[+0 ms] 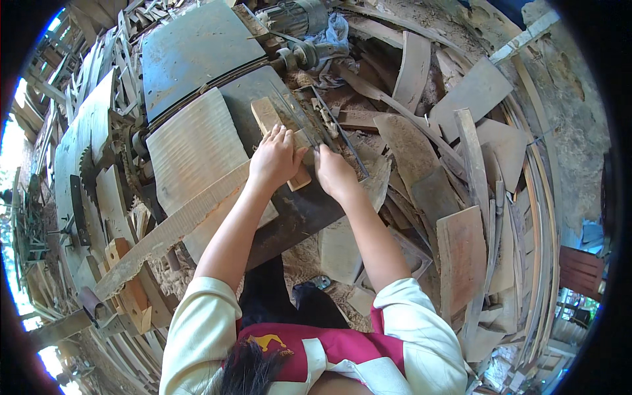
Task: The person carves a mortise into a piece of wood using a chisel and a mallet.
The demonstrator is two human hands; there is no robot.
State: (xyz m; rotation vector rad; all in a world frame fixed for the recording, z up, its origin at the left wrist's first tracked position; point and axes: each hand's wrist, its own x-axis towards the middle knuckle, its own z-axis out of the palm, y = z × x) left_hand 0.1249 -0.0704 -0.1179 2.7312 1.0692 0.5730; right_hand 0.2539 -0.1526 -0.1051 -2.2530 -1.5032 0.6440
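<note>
My left hand (276, 158) lies over a short wooden block (264, 113), fingers bent across its top and thumb pointing toward my right hand. A long board with a ragged edge (178, 220) runs from the lower left up to the block, passing beneath my left wrist. My right hand (334, 172) is closed just right of the block, at the near end of thin metal strips (294, 108); what its fingers hold is hidden. Both hands are over a dark metal machine table (289, 214). A wide, ridged pale board (197, 148) lies to their left.
Beyond stands a large flat metal plate (197, 52), with a motor (296, 16) beside it. A toothed saw blade (85, 168) shows at the left. Offcuts, including a reddish board (461, 257), crowd the right side. Sawdust (303, 263) covers the ground near my legs.
</note>
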